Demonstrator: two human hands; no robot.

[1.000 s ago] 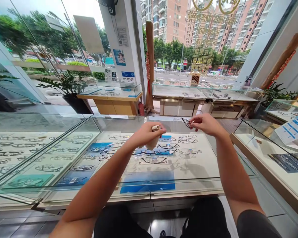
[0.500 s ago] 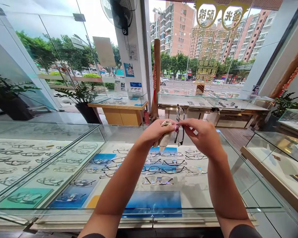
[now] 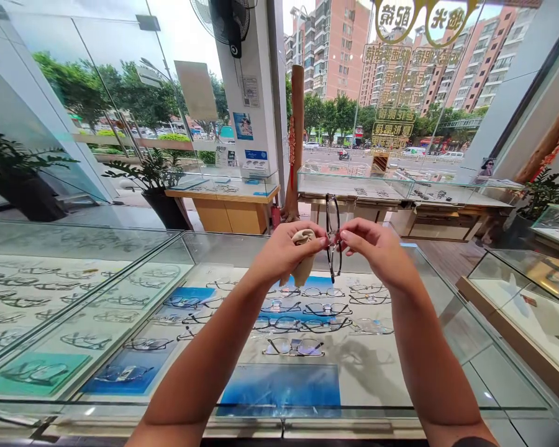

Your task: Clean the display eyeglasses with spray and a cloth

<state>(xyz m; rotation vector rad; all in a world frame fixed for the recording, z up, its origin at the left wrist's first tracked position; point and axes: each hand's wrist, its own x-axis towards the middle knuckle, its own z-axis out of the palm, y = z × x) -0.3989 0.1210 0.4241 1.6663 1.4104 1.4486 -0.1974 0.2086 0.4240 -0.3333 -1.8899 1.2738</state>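
Note:
Dark-rimmed eyeglasses (image 3: pixel 333 214) are held up above the glass counter, turned so that one rim points up and the other down. My left hand (image 3: pixel 293 248) pinches them near the middle from the left. A beige cloth (image 3: pixel 302 270) is bunched in that same hand and hangs below its fingers. My right hand (image 3: pixel 370 245) has its thumb and fingertips closed at the middle of the glasses from the right. Its other fingers are curled, and the exact contact is partly hidden.
Beneath my arms is a glass display case (image 3: pixel 372 366) with rows of glasses (image 3: pixel 326 308) and a blue panel (image 3: pixel 279 388). Another case (image 3: pixel 531 298) stands to the right. Low counters (image 3: pixel 235 214) and potted plants (image 3: pixel 161 192) line the window.
The glasses have turned slightly, so their rims show narrower and more upright. My right fingers have shifted their hold near the middle. The view has moved a little.

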